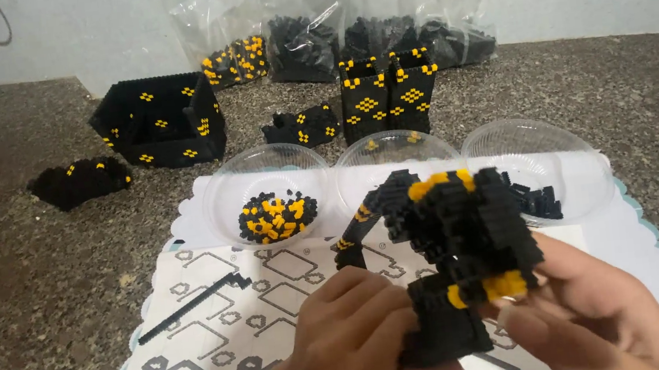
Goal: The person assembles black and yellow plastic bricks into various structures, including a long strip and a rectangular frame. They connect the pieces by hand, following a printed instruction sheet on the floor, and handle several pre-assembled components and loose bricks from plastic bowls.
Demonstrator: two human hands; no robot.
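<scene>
Head view: hands (478, 329) hiding block model's (459, 236) base

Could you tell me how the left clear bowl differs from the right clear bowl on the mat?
The left bowl holds a heap of mixed black and yellow small bricks, while the right bowl shows only black ones. The left bowl is in full view; the right bowl is partly hidden behind the black-and-yellow brick model held in both hands. Both are clear, round and upright.

I see a black brick model (457, 253) with yellow bands. Behind it, a clear bowl (268, 192) holds black and yellow bricks; left of the model, a white sheet (221, 321) with black outlines. Far behind, a black box (161, 121) has yellow diamond dots.
</scene>
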